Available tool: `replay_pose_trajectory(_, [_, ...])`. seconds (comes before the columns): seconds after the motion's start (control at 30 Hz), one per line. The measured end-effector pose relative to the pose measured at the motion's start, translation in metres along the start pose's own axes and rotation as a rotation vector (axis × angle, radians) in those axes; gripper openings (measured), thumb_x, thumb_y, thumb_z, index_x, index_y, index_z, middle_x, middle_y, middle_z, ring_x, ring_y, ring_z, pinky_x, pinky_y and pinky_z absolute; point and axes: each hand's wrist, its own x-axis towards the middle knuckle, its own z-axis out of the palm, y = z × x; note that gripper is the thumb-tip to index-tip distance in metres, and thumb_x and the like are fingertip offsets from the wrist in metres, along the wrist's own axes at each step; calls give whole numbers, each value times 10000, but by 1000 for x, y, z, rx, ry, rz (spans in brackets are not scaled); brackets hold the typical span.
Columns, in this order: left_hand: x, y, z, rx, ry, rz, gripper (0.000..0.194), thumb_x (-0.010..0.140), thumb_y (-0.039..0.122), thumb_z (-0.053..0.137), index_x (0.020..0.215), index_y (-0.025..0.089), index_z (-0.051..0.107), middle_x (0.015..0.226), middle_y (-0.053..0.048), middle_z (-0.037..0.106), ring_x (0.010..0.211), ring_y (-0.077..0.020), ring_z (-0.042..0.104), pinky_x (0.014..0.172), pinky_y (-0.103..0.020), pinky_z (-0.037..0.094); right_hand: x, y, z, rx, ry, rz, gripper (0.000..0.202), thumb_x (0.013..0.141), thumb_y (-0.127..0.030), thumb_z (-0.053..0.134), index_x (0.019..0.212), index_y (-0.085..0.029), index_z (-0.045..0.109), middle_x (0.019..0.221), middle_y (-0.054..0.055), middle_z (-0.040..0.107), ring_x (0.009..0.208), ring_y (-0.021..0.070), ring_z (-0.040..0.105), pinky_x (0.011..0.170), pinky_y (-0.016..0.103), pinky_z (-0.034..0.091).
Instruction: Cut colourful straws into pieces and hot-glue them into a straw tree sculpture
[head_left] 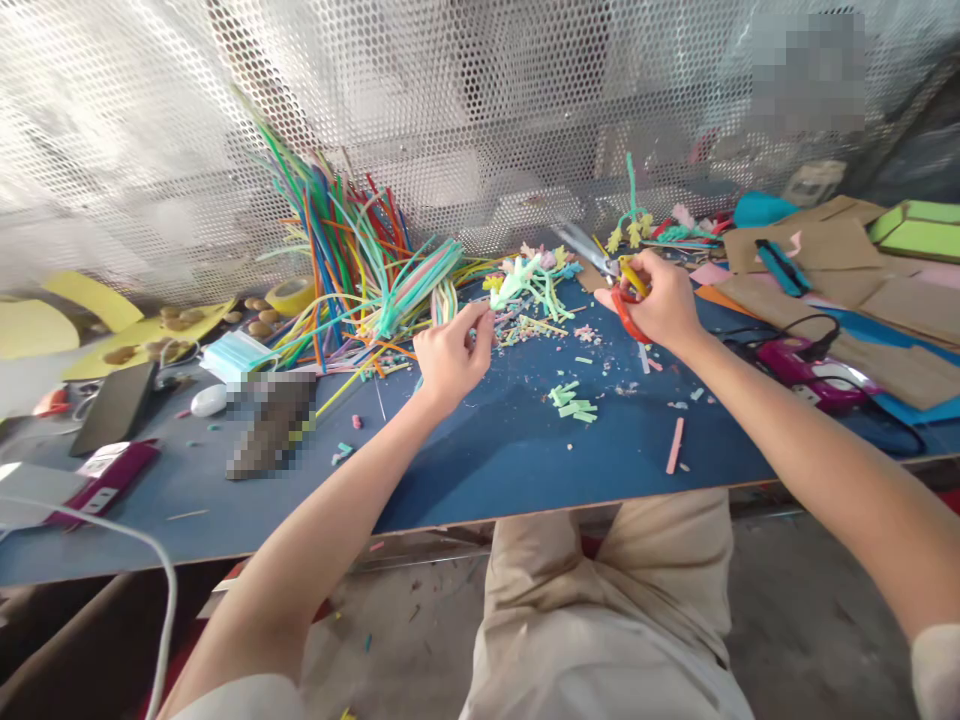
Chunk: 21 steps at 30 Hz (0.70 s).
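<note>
My right hand (660, 300) is wrapped round the handles of a pair of scissors (622, 308), one red-orange and one yellow, with the metal blades pointing up and left, away from me. My left hand (455, 355) is closed in a pinch over the blue table; anything between its fingertips is too small or hidden to make out. Just beyond it lies a pile of pale green and pastel fuzzy stems (525, 283), shaped into branching pieces. Short green cut pieces (574, 403) are scattered between my hands, and a pink strip (676, 446) rests nearer the front edge.
A big bundle of coloured fuzzy stems (337, 250) leans on the perforated metal screen (480, 120). Face masks (234, 355), a phone (114, 405), and a purple-white power strip (112, 475) lie left. To the right are brown cardboard (817, 250), a teal cutter (782, 267) and another purple power strip (814, 375).
</note>
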Motion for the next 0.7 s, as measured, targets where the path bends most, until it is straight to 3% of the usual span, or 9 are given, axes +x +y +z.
replay_pose_trajectory(0.1, [-2,4,-2,69,-18,109,293,1069,343,508,1056,244,783,674,6,727,575,-127,640,615,-270,405,3,9,3,-87,-92,166,375,824,-581,723,930,-232,635,946,95,775,866,313,722,735,398,509])
replay_pose_trajectory(0.17, [-2,8,-3,125,-54,166,294,1077,339,499,1125,257,777,815,-26,781,674,-149,692,646,-290,421,3,16,6,-205,-181,184,439,788,-589,762,1001,-214,679,1015,131,783,937,353,720,761,423,521])
replay_pose_trajectory(0.3, [-2,14,-4,198,-171,184,324,1099,342,453,1193,282,757,960,-37,804,773,-169,729,646,-306,419,-1,29,18,-339,-292,-41,461,816,-479,738,1142,-153,720,1150,188,761,1095,385,672,933,484,526])
replay_pose_trajectory(0.43, [-4,14,-1,231,-240,150,332,1106,377,436,1174,306,752,1057,-15,815,784,-181,741,585,-315,366,-2,36,27,-278,-409,-254,444,835,-419,706,1177,-136,726,1199,193,743,1147,380,644,1035,516,485])
replay_pose_trajectory(0.57, [-6,10,7,209,-267,133,298,1093,379,464,1163,328,750,1074,-20,817,769,-193,737,555,-321,318,0,24,16,-133,-332,-280,337,879,-384,658,1123,-168,743,1166,163,756,1089,338,667,986,503,497])
replay_pose_trajectory(0.63, [-7,7,10,196,-283,144,273,1084,360,480,1125,323,747,1031,-22,817,757,-197,732,551,-322,303,0,10,6,-8,-247,-251,280,924,-390,624,1082,-195,749,1114,121,768,955,273,689,893,440,517])
replay_pose_trajectory(0.7, [-7,6,11,193,-294,150,251,1073,340,495,1083,313,743,989,-22,814,734,-195,723,548,-319,298,-2,-4,-2,134,-253,-263,281,968,-433,597,1032,-210,756,1039,84,779,837,221,688,816,385,514])
